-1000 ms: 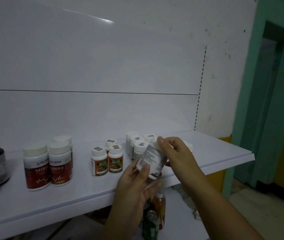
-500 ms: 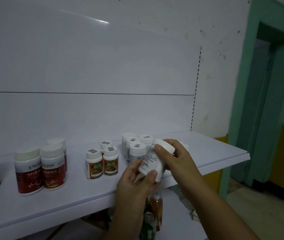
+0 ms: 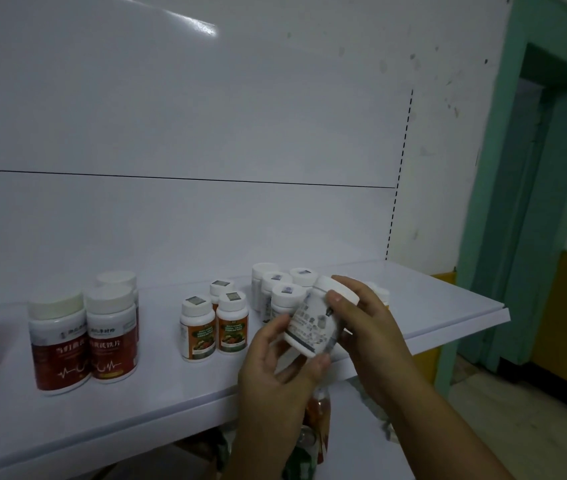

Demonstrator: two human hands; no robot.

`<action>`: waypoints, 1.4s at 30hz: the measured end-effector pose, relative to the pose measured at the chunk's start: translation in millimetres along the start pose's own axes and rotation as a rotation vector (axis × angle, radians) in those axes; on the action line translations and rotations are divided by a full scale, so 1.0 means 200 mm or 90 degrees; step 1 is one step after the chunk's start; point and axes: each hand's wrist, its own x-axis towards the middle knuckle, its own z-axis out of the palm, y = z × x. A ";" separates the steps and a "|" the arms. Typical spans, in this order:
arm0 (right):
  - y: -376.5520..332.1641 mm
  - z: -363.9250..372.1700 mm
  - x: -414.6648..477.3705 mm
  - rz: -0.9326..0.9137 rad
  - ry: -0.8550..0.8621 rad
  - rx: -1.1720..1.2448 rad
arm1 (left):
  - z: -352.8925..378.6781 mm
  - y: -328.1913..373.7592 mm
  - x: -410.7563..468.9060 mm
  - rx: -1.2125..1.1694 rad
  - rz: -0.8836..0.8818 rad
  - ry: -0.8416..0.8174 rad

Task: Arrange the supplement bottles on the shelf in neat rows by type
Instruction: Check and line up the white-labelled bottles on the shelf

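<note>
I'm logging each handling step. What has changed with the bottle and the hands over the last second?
The left hand and right hand turned the white bottle, tipping its cap further up and right so another side of its label shows. Both still grip it; nothing was let go. The shelved bottles on the shelf stayed put.

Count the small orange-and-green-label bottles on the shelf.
3. The front-left bottle and front-right bottle stand side by side; the rear bottle stands behind them. Another could be hidden behind these.
</note>
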 end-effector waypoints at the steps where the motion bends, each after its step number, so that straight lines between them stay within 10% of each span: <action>1: 0.00 0.00 0.01 0.002 0.001 0.017 | -0.01 -0.01 0.01 -0.003 0.001 -0.014; 21: 0.11 -0.04 0.13 0.211 -0.061 0.016 | 0.12 -0.03 0.12 0.276 0.182 0.077; 30: 0.09 -0.27 0.23 -0.036 -0.223 0.007 | 0.13 -0.16 0.17 0.198 0.108 0.033; 42: 0.32 -0.26 0.47 -0.107 -0.101 -0.176 | 0.06 -0.19 0.27 0.675 0.375 0.163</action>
